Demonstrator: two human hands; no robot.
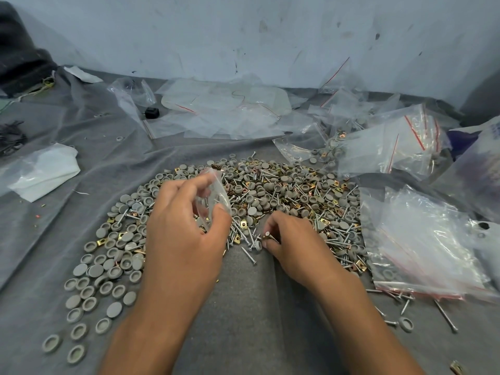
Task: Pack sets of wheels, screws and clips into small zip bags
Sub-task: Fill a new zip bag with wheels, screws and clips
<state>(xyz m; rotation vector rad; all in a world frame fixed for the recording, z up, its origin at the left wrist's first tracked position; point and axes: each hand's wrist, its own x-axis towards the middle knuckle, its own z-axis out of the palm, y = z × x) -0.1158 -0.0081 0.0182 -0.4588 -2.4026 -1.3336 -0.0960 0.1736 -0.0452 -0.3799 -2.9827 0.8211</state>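
A big heap of mixed parts [270,196] sprawls across the grey cloth [243,307]: grey wheels, silver screws and brass-coloured clips all jumbled together. Over the near left part of that heap, the left hand [184,234] holds a small clear zip bag [215,193], thumb and fingers curled round it so it stands up off the pile. At the near edge of the heap, the right hand [292,244] rests low on the cloth, fingertips pressed together on a screw [267,236] and what looks like a clip; I cannot tell exactly how many pieces it pinches. Loose grey wheels [89,290] trail off to the left of the heap. To the right of it lies a stack of empty zip bags with red seals [422,255]. Beyond the heap, against the wall [270,36], more clear bags [224,109] lie crumpled, and some filled bags [392,142] sit at the far right.
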